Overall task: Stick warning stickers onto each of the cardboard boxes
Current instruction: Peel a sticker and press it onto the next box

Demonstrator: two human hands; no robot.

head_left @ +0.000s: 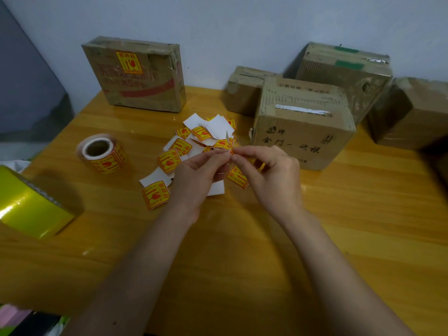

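Note:
My left hand (194, 175) and my right hand (269, 175) meet above the wooden table (242, 251) and both pinch one yellow-and-red warning sticker (228, 144) with its white backing, seen almost edge-on. Under and behind the hands lies a pile of loose stickers and white backing papers (206, 132). A sticker roll (103, 155) lies to the left. The cardboard box at back left (135, 76) carries a sticker (128, 61). The box with black lettering (303, 127) stands just right of my hands. Three more boxes sit behind it (244, 93), (344, 73), (409, 115).
A shiny yellow-green roll (29, 202) lies at the table's left edge. A white wall backs the boxes. Bare wood spreads in front of my forearms. Coloured items (21, 321) show below the table's near-left edge.

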